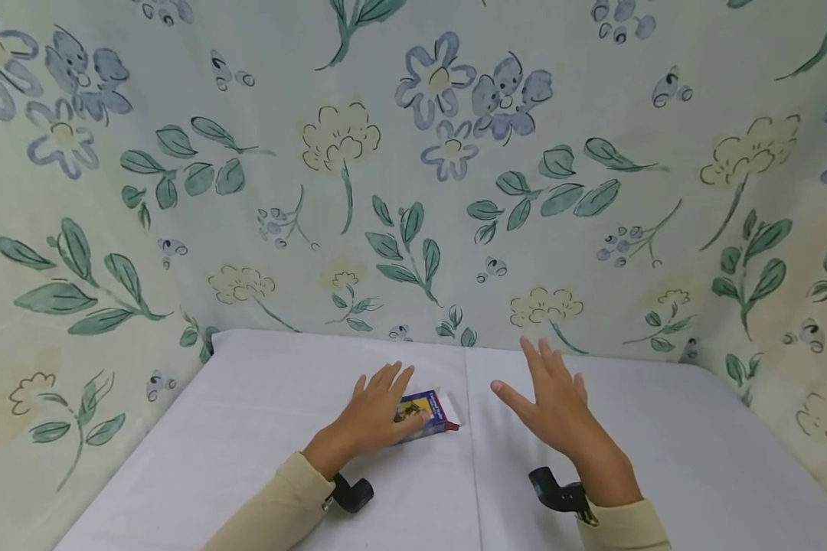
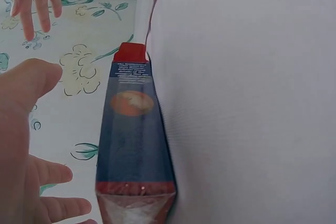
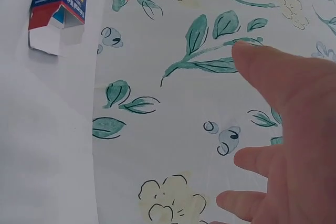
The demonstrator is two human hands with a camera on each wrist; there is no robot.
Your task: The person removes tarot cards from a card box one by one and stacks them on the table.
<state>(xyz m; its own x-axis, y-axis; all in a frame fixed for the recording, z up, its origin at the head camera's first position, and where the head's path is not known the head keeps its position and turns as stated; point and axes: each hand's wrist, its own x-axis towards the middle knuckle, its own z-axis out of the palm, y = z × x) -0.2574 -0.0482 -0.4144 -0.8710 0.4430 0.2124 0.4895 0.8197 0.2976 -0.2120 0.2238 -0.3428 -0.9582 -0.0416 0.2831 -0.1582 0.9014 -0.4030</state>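
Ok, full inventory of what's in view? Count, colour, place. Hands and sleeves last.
box: 1, blue and red with a yellow picture panel, on the table beneath the left hand in the head view, open end toward the right
table: 1, white, under the box and both hands
floral backdrop: 1, off-white with green, blue and pale yellow print, behind the table and at both sides
left wrist device: 1, black, at the left cuff
right wrist device: 1, black, at the right cuff
left sleeve: 1, beige, lower left of centre
right sleeve: 1, beige, lower right
left hand: 1, bare, at the box
right hand: 1, bare, right of the box, apart
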